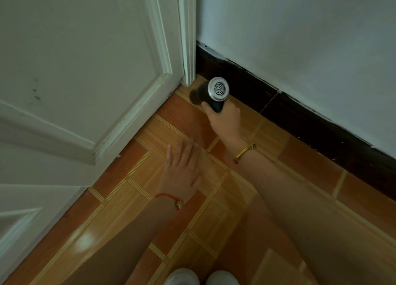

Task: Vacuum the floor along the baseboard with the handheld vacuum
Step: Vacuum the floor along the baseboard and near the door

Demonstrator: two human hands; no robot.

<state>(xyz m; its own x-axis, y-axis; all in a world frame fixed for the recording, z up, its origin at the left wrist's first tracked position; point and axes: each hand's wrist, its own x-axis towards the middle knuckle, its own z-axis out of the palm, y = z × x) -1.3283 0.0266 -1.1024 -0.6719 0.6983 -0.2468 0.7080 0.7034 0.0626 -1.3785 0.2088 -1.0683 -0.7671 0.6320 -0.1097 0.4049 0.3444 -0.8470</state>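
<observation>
My right hand [226, 118] grips the handle of a small dark handheld vacuum [211, 93] with a silver vented rear end. Its dark brush nozzle points left and down onto the floor in the corner by the door frame. The black baseboard [300, 113] runs from that corner toward the lower right, just behind the vacuum. My left hand [182, 169] lies flat on the orange wood-pattern tile floor [132, 209] with its fingers straight, holding nothing. A gold bangle circles my right wrist and a red string bracelet my left.
A white panelled door [75, 81] fills the left side, and its frame [188, 38] meets the baseboard at the corner. A pale wall [300, 38] rises above the baseboard. Two white shoe tips [201, 278] show at the bottom edge.
</observation>
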